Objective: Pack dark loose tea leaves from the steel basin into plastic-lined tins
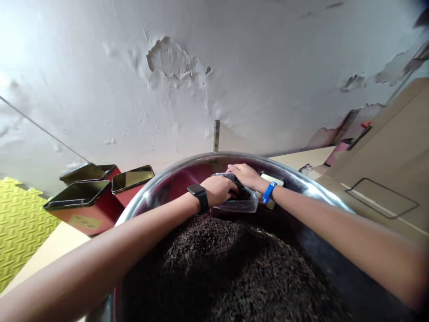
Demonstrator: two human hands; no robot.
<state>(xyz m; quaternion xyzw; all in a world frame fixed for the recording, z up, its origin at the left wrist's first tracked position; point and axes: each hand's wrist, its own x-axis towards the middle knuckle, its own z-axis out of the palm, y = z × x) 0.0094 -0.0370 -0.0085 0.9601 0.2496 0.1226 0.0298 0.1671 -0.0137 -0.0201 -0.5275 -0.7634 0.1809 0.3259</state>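
Note:
A clear plastic bag (239,205) with dark contents sits at the far side of a large metal basin (182,164). My left hand (219,190), with a black watch at the wrist, is curled over the bag's left edge, its fingertips reaching into the opening and partly hidden. My right hand (246,174), wearing a blue wristband, is closed on the bag's far edge. Below both hands, a big heap of dark, twisted dry leaves (231,264), like loose tea, fills the basin. Something dark red shows under the bag, mostly covered.
Several open red tins (89,210) stand left of the basin on a pale surface. A pale rounded object (272,180) lies behind my right wrist. Cardboard (385,156) rises at the right. Yellow foam matting (23,223) is at far left; a peeling wall (170,60) stands behind.

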